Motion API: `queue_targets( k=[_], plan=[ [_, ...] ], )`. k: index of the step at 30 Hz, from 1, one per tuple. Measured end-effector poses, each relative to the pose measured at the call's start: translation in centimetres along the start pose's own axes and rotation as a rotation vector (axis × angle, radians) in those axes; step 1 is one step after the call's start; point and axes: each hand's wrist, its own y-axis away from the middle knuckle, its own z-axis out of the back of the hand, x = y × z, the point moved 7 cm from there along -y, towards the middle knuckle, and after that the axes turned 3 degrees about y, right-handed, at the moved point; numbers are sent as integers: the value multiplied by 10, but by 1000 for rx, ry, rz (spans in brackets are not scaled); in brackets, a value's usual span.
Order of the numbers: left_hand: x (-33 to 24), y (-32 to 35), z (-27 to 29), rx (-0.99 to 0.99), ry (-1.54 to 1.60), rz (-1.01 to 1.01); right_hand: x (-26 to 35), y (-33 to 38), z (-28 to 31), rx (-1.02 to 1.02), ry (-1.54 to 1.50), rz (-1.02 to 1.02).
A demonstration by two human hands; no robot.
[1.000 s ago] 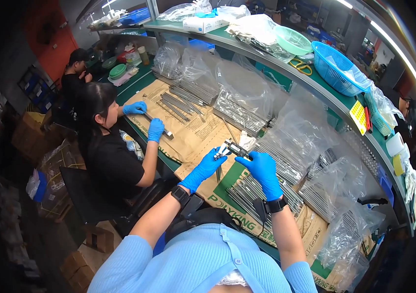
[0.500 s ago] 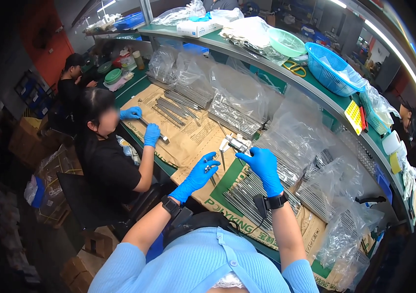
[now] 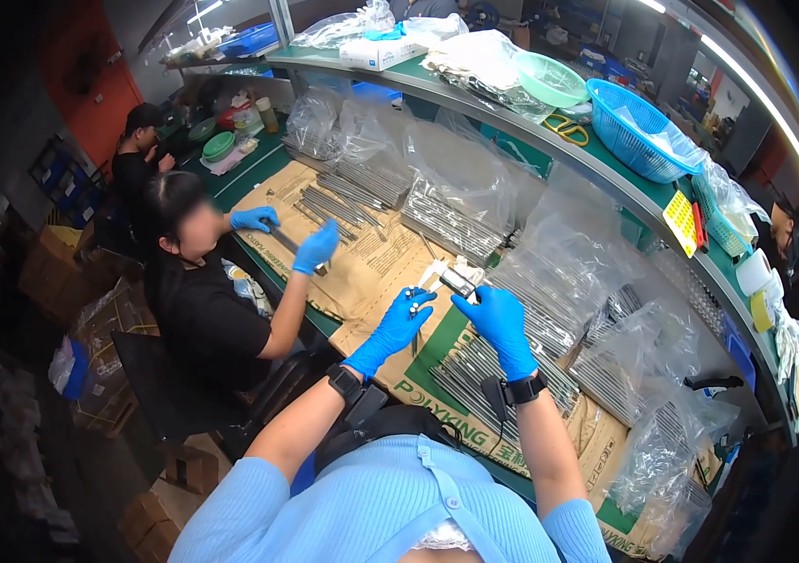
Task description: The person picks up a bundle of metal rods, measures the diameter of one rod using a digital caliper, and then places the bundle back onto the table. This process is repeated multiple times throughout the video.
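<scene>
My right hand (image 3: pixel 499 327), in a blue glove, is closed around a digital caliper (image 3: pixel 457 281) with a small grey display. The caliper's jaws point left, over the brown paper. My left hand (image 3: pixel 394 330), also gloved in blue, has its fingers curled around thin metal rods (image 3: pixel 415 343); their bright ends show between the fingers, and their number is hidden. The left fingertips are close to the caliper's jaws; whether a rod touches them I cannot tell. Below my right hand a row of long metal rods (image 3: pixel 475 380) lies on the green-printed paper.
Bundles of rods in clear plastic bags (image 3: pixel 451 220) line the back of the bench. Above runs a shelf (image 3: pixel 550 120) with a blue basket (image 3: pixel 639 131) and a green basket (image 3: pixel 550 80). At left a co-worker in blue gloves (image 3: pixel 315 247) handles a dark bar (image 3: pixel 289 242).
My left hand has moved slightly right and up, nearer the caliper. My right hand has dropped a little. The co-worker's nearer hand has lifted and shifted right.
</scene>
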Motion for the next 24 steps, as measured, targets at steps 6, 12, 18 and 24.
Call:
queue_targets(
  k=[6, 12, 18, 24],
  plan=[
    [9, 1, 4, -61, 115, 119, 1, 16, -4, 42, -60, 18],
    [11, 1, 0, -79, 276, 153, 1, 21, -5, 59, -74, 16],
    [21, 2, 0, -73, 292, 121, 6, 21, -2, 91, -56, 11],
    [29, 7, -3, -114, 266, 178, 6, 22, -3, 111, -41, 37]
  ],
)
